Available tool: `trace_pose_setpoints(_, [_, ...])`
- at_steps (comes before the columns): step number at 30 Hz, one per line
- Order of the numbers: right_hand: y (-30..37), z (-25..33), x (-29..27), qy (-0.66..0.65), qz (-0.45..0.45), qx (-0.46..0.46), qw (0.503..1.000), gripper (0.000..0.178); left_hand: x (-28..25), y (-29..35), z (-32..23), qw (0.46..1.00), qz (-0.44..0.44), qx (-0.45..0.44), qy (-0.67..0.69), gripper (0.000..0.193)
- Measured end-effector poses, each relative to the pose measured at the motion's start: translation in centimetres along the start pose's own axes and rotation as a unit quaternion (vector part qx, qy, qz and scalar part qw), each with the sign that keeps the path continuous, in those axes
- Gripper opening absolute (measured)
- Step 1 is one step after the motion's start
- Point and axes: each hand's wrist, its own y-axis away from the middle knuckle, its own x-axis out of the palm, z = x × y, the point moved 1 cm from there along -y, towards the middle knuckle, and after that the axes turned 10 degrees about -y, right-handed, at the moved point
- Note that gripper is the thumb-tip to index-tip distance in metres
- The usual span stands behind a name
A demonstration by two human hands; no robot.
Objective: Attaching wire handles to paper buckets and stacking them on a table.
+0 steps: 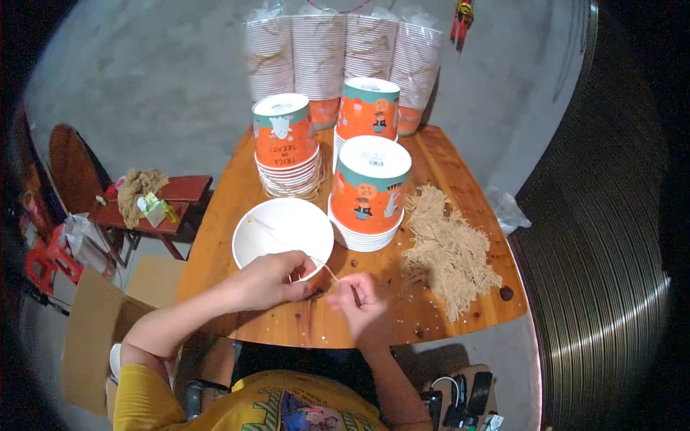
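Note:
A white-lined paper bucket (277, 219) lies tilted at the table's near side, its open mouth toward me. My left hand (269, 281) is closed on its near rim, thumb outside and fingers inside. A thin tan string (329, 270) runs from inside the bucket across the rim to my right hand (359, 300), which pinches it between thumb and fingertips. Just beyond stand inverted stacks of orange and green printed paper buckets: a front stack (370, 190), a left stack (285, 136) and a back stack (368, 108). Loose strings gather round the left stack's base.
A heap of cut tan strings (449, 251) covers part of the wooden table (287, 323) at right. Several tall bagged bucket stacks (316, 57) line the back. A red bench (183, 190) and a cardboard box (93, 337) stand left; a ribbed metal shutter (604, 237) rises right.

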Motion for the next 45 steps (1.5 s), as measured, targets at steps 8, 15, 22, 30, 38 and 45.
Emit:
trace_pose_setpoints(8, [-2.1,1.3,1.8,0.101,0.061,-0.272,0.955,0.007,-3.5,1.1,1.0,0.991,0.013,-0.048,0.128,0.026])
trace_pose_setpoints(15, [-2.2,1.7,2.8,0.116,0.105,-0.194,0.968,0.008,-4.7,1.5,2.5,0.966,0.039,-0.057,0.250,0.023])
trace_pose_setpoints(22, [-2.2,1.9,3.3,0.132,0.113,-0.212,0.962,0.009,-4.9,1.2,3.4,0.931,0.064,-0.074,0.352,0.032])
trace_pose_setpoints(30, [-2.0,2.5,3.2,0.145,0.123,-0.226,0.956,0.004,-4.7,1.1,3.6,0.902,0.116,-0.089,0.407,0.039])
trace_pose_setpoints(38, [-2.1,2.8,3.6,0.265,0.124,-0.388,0.874,0.013,-4.0,0.7,3.3,0.911,0.134,-0.063,0.384,0.040])
trace_pose_setpoints(45, [-2.1,2.9,3.4,0.308,0.109,-0.428,0.843,0.015,-4.0,0.6,2.6,0.907,0.158,-0.067,0.386,0.040])
